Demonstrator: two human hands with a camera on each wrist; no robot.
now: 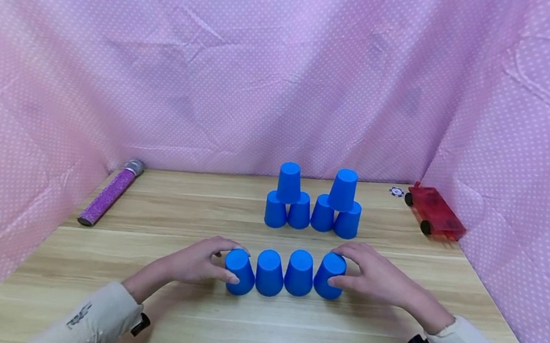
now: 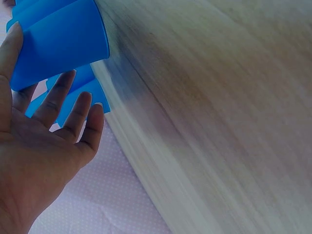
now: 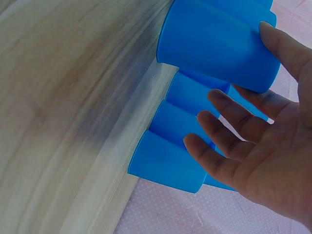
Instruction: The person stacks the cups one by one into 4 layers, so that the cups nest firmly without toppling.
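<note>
Several blue cups stand upside down in a front row on the table. My left hand grips the leftmost cup, thumb on the near side and index finger behind; the left wrist view shows the other fingers spread beside this cup. At the row's other end my right hand holds the rightmost cup between thumb and index finger, also seen in the right wrist view as a large cup. Between them stand two untouched cups, the left one and the right one.
Behind the row, two cup stacks, left and right, each have one cup atop two. A purple microphone lies at left. At right are a red toy car and a poker chip. Pink dotted cloth surrounds the wooden table.
</note>
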